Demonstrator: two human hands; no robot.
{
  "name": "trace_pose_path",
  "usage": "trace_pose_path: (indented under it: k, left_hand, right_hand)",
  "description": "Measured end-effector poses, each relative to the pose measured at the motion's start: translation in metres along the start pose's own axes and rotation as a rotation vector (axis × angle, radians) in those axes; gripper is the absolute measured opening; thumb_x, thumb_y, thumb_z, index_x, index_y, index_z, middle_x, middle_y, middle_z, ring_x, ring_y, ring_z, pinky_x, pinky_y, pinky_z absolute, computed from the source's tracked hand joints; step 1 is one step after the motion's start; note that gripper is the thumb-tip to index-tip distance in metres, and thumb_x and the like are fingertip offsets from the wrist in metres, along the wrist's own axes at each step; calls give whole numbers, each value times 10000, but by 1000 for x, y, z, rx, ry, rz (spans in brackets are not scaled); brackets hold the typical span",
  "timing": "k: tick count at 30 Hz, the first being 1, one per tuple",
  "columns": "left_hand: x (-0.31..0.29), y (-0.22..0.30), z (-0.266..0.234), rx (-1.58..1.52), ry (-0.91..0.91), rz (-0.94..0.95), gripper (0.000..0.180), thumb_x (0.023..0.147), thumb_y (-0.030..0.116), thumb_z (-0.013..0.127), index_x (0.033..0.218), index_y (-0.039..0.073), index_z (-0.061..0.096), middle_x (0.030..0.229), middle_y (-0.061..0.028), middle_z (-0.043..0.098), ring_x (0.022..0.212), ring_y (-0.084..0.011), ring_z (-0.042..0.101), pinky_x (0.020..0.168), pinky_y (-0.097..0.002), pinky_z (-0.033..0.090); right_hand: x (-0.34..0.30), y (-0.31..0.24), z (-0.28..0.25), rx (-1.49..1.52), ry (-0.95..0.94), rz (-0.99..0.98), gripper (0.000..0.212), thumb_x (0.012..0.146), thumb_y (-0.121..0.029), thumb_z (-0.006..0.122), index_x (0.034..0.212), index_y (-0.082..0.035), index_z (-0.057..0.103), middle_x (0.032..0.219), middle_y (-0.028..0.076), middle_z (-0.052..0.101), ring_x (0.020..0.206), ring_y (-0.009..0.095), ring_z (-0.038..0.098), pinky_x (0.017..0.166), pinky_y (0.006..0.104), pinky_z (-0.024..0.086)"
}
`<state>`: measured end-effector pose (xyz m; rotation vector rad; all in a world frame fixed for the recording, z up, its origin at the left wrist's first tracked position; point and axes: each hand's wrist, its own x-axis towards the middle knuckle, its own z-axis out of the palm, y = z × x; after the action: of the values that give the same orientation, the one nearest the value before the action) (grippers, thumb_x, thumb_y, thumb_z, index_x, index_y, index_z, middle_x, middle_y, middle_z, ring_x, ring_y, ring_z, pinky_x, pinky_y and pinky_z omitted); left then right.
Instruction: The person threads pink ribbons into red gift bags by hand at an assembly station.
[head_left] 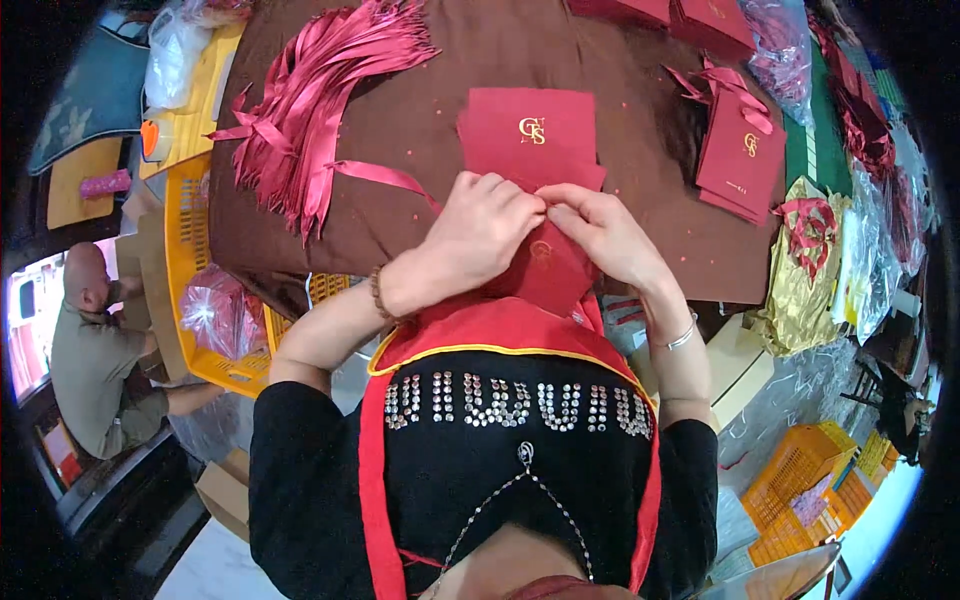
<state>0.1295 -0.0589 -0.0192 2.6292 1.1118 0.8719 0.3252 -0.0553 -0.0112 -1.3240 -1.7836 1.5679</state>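
Observation:
A flat dark red paper bag (545, 265) with a gold emblem lies under both my hands at the table's near edge. My left hand (480, 230) is closed in a pinch at the bag's upper part. My right hand (605, 230) pinches the same spot from the other side, fingertips meeting the left ones. What sits between the fingertips is hidden. A loose satin ribbon (385, 175) runs to beside my left hand. Just beyond my hands lies a pile of matching bags (535, 125). To the left spreads a large bundle of red ribbons (310, 110).
Bags with ribbons (745, 150) are stacked on the right of the brown-covered table (620, 50); more red pieces (705, 20) lie at the far edge. A yellow crate (190, 230) stands left, gold wrapping (805, 270) hangs right. A person (95, 350) sits at far left.

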Motion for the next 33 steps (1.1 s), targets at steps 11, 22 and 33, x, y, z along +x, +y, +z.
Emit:
trace_pose_path:
  k: [11, 22, 33]
  left_hand:
    - [48, -57, -3, -908, -1039, 184, 314, 863, 232, 512, 984, -45, 594, 1022, -181, 621, 915, -278, 558, 821, -371, 424]
    - [51, -63, -37, -1173, -1395, -126, 124, 838, 120, 547, 840, -1, 577, 763, -3, 554, 769, -128, 484, 742, -330, 385]
    - [35, -73, 9, -1224, -1179, -146, 139, 766, 97, 581, 843, -18, 599, 778, 13, 573, 746, -113, 464, 722, -303, 372]
  right_hand:
    - [-19, -37, 32, -411, 95, -322, 180, 836, -129, 614, 997, -59, 576, 807, 182, 642, 746, 349, 635, 635, 405, 482]
    - [-13, -22, 33, -264, -23, -233, 208, 848, -95, 601, 1042, -33, 559, 941, 175, 640, 866, 315, 611, 761, 386, 451]
    - [-9, -29, 30, -254, -45, -285, 172, 834, -42, 603, 997, 7, 582, 848, 157, 653, 794, 238, 640, 726, 330, 481]
